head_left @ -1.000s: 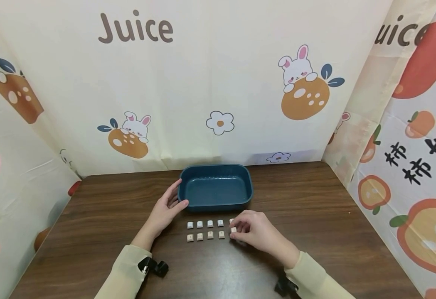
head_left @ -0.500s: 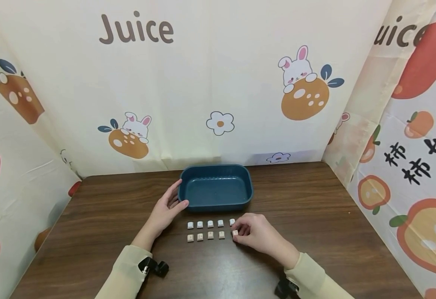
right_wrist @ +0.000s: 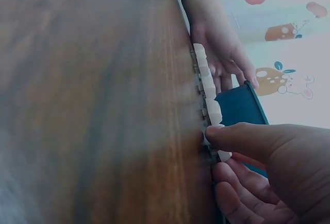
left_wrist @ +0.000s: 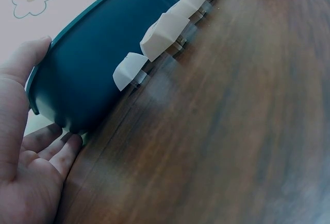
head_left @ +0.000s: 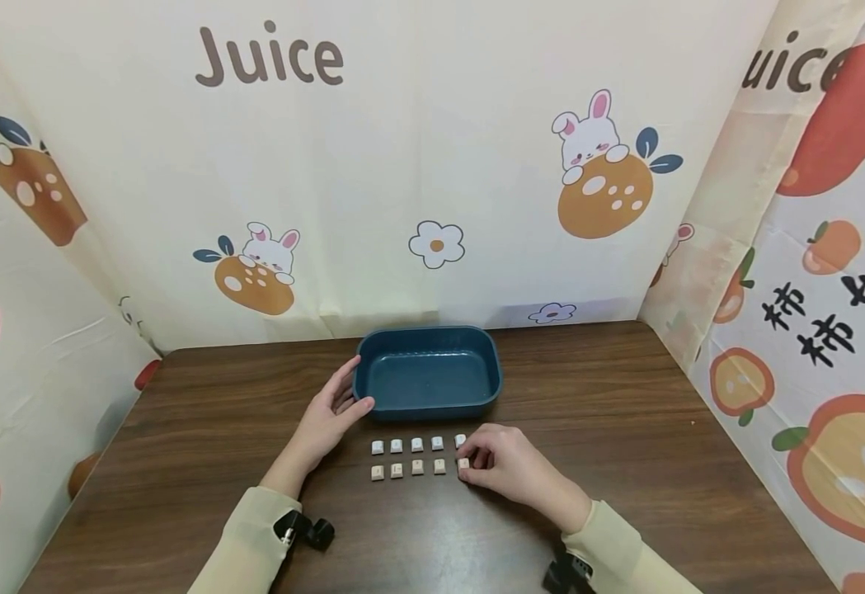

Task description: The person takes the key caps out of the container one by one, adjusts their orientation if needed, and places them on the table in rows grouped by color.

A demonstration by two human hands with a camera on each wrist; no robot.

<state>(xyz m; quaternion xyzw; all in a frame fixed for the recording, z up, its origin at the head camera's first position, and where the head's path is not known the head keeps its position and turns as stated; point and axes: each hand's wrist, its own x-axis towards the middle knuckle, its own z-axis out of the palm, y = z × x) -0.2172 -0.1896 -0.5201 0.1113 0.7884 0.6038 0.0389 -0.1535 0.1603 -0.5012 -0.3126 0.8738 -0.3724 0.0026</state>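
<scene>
In the head view, my left hand holds the left end of a dark blue rectangular dish, thumb at the near corner and fingers along the side. My right hand pinches a cream keycap between thumb and index finger at the right end of the nearer row. Several more keycaps lie in two short rows in front of the dish, such as a white keycap in the farther row and a cream keycap beside the pinched one. Small switch-like bases show under the caps.
Brown wood-grain table extends on both sides of the dish and toward me. A printed curtain rises right behind the table's far edge, with more printed cloth at left and right.
My right hand has shifted slightly toward me, bringing the pinched keycap level with the nearer row. The farther row's rightmost keycap shows more. My left hand and the dish stay put.
</scene>
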